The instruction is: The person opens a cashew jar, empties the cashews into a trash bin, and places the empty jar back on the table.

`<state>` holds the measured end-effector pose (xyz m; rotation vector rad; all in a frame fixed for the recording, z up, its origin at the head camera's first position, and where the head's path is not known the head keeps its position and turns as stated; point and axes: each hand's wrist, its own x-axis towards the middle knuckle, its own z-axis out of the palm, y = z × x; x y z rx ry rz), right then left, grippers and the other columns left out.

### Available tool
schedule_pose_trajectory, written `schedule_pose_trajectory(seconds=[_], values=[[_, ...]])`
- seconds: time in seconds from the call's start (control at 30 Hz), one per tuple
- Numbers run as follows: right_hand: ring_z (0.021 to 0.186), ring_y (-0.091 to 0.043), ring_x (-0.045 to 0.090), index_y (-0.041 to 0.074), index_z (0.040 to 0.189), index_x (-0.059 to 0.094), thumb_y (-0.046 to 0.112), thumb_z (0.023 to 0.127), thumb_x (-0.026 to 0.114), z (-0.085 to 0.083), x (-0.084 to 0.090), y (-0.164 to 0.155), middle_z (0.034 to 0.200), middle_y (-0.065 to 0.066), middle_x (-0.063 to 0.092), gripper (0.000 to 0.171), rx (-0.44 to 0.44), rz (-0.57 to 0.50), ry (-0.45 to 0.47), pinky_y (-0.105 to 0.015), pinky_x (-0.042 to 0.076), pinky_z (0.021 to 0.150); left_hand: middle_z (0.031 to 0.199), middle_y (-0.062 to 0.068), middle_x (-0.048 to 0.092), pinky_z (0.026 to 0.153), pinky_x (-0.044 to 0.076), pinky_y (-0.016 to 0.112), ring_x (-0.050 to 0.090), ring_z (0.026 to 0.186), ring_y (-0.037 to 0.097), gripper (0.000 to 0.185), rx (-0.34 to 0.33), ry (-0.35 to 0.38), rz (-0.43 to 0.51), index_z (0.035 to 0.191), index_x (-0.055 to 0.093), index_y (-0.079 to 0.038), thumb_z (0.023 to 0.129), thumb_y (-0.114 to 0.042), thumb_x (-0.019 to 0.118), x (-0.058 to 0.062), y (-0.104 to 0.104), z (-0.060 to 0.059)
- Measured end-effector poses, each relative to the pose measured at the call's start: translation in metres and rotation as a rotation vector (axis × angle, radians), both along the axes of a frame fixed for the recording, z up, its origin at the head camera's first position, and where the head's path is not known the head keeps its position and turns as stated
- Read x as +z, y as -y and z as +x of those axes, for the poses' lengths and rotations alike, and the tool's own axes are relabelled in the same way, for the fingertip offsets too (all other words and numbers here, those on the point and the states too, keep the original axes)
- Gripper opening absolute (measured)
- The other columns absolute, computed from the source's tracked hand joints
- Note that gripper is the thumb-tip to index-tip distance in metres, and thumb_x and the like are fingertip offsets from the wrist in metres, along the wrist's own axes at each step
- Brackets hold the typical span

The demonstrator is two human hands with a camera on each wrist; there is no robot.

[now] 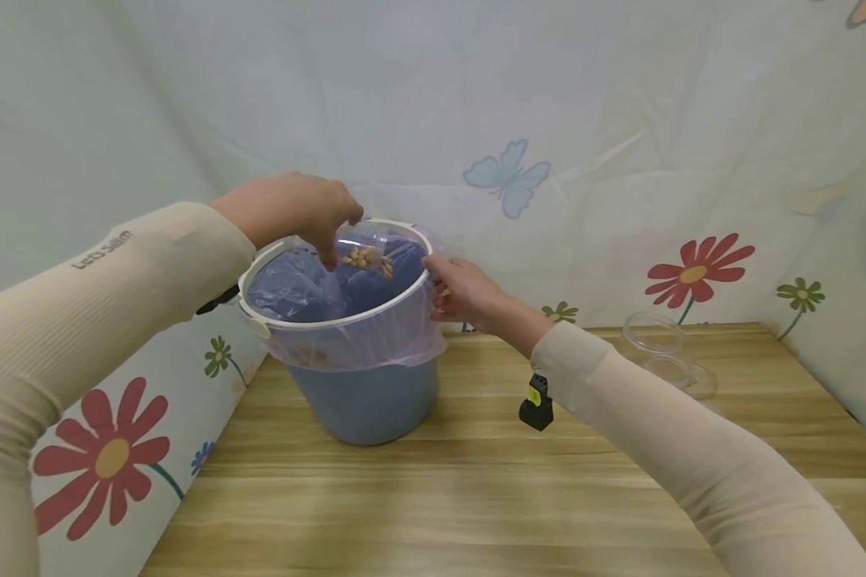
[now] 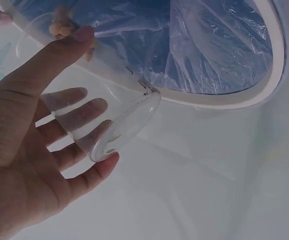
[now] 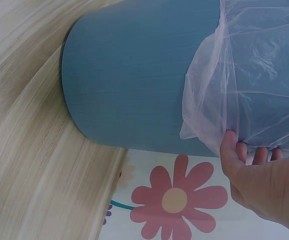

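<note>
Clear lidded jar [image 1: 662,350] and small black-yellow device [image 1: 537,403] on the wooden table [image 1: 433,497].

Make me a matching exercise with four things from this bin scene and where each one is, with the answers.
Things:
1. left hand
2. right hand
3. clear cup
4. clear jar

Places or states:
A. stands on the table at the far right
B. tipped over the bin's opening
C. holds the clear cup
D. touches the bag at the bin's rim

Pairs: 1-C, 2-D, 3-B, 4-A
</note>
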<state>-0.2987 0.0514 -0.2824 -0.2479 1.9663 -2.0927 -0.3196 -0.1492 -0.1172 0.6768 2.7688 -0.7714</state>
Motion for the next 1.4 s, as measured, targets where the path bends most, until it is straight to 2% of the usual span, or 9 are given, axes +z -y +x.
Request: schedule_pose_trajectory(seconds=[0.13,0.4,0.57,0.83,1.07,1.4], values=[[0.072,-0.021,0.044,0.008,0.104,0.042,0.037,0.103,0.053,0.0014,-0.0016,0.0009,0.096,-0.009,0.042,0.031,0.013,0.004,-0.003,-0.041,0.050,0.076,0.138,0.018,0.059,0.097,0.044,0.066,0.056,0.124,0.042,0.080,-0.005,-0.004,0.009,0.140,0.056,-0.005,0.075,-0.036,0.091,-0.0003,0.0012,0.0013],[0.074,-0.021,0.045,0.009,0.101,0.042,0.037,0.102,0.054,0.0006,0.0003,0.0009,0.095,-0.008,0.043,0.031,0.009,-0.003,-0.007,-0.041,0.051,0.078,0.134,0.016,0.061,0.089,0.048,0.065,0.059,0.119,0.041,0.076,-0.050,-0.037,-0.015,0.135,0.059,-0.008,0.074,-0.039,0.091,0.0012,0.0026,-0.0001],[0.074,-0.021,0.045,0.009,0.102,0.042,0.038,0.102,0.054,0.0014,-0.0005,0.0008,0.096,-0.009,0.042,0.031,0.014,-0.001,-0.006,-0.042,0.051,0.080,0.136,0.016,0.059,0.093,0.046,0.064,0.055,0.122,0.040,0.076,-0.071,-0.049,-0.033,0.137,0.058,-0.008,0.074,-0.038,0.091,-0.0012,0.0034,0.0000],[0.075,-0.021,0.046,0.009,0.102,0.043,0.040,0.102,0.055,0.0007,-0.0005,0.0003,0.095,-0.009,0.042,0.033,0.013,0.015,-0.019,-0.042,0.052,0.081,0.138,0.019,0.056,0.098,0.039,0.064,0.048,0.121,0.041,0.083,-0.110,-0.109,-0.051,0.142,0.058,-0.011,0.071,-0.037,0.093,-0.0026,0.0042,0.0025],[0.075,-0.022,0.044,0.008,0.103,0.042,0.038,0.102,0.054,0.0009,0.0005,-0.0002,0.097,-0.009,0.041,0.032,0.008,0.014,-0.004,-0.041,0.051,0.080,0.137,0.019,0.055,0.097,0.038,0.062,0.046,0.121,0.042,0.084,-0.140,-0.134,-0.083,0.143,0.058,-0.013,0.070,-0.038,0.093,-0.0037,0.0029,0.0019],[0.076,-0.022,0.045,0.008,0.106,0.043,0.036,0.102,0.054,0.0004,0.0004,0.0003,0.097,-0.007,0.042,0.031,-0.006,0.015,0.002,-0.047,0.051,0.089,0.133,0.020,0.055,0.094,0.039,0.061,0.047,0.117,0.042,0.084,-0.178,-0.157,-0.086,0.142,0.059,-0.014,0.069,-0.040,0.093,-0.0027,0.0048,0.0022]])
